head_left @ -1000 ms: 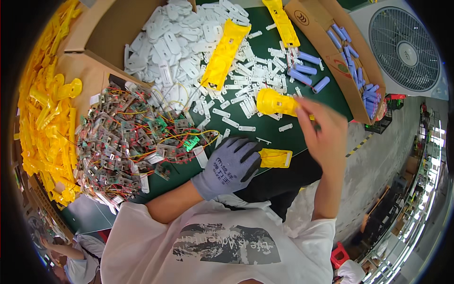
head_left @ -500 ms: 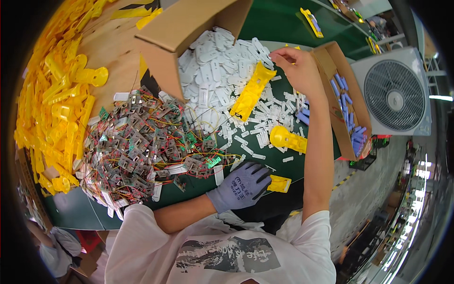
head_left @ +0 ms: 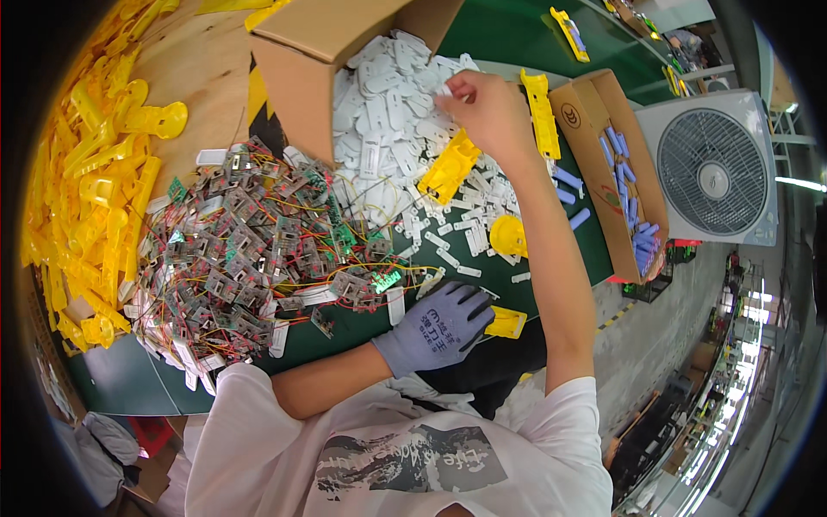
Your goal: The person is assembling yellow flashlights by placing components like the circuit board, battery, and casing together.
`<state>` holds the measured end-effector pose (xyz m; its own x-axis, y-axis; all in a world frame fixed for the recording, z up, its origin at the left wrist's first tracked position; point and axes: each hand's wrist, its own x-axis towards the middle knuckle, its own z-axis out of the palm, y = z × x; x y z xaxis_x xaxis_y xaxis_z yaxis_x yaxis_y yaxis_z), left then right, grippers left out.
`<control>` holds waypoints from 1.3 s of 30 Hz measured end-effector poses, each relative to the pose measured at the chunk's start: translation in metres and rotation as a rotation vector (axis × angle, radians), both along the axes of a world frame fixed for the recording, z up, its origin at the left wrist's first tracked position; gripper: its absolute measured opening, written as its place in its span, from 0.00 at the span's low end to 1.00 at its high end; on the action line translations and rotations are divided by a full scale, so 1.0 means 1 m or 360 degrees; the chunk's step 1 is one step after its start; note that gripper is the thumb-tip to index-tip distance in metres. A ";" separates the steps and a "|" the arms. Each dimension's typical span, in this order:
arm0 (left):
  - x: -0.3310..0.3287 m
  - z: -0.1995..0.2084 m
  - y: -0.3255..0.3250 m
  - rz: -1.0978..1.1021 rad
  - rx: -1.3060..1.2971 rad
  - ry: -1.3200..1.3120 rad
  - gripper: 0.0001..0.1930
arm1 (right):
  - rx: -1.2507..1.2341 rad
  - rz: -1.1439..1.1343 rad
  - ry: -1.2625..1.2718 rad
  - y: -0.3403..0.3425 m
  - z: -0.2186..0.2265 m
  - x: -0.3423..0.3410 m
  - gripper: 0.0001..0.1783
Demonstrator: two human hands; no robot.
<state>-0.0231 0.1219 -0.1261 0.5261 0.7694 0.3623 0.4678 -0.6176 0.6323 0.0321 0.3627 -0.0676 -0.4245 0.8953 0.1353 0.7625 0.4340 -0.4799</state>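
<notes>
One white tab pinched in your bare right hand: lift it clear of the white pile while your gloved left hand keeps pressing flat on the small yellow part.

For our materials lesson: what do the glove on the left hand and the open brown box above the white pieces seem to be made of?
Glove: probably knitted fabric with a matte grey-blue coating; it creases softly over the fingers. Brown box: cardboard, dull tan, with folded flaps.
</notes>
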 end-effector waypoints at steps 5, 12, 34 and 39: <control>0.001 -0.003 0.002 -0.0015 -0.0011 -0.0037 0.13 | -0.0200 -0.0017 0.0871 -0.057 0.014 0.051 0.11; -0.002 0.002 0.004 0.0073 -0.0073 -0.0221 0.15 | -0.0508 -0.0365 0.0320 -0.168 0.015 0.131 0.10; -0.003 -0.002 0.006 0.0046 -0.0137 -0.0259 0.15 | -0.0116 0.0276 -0.0026 -0.216 -0.006 0.128 0.21; -0.003 0.000 0.008 0.0037 -0.0152 -0.0266 0.15 | -0.0107 0.0285 -0.0134 -0.219 -0.009 0.133 0.21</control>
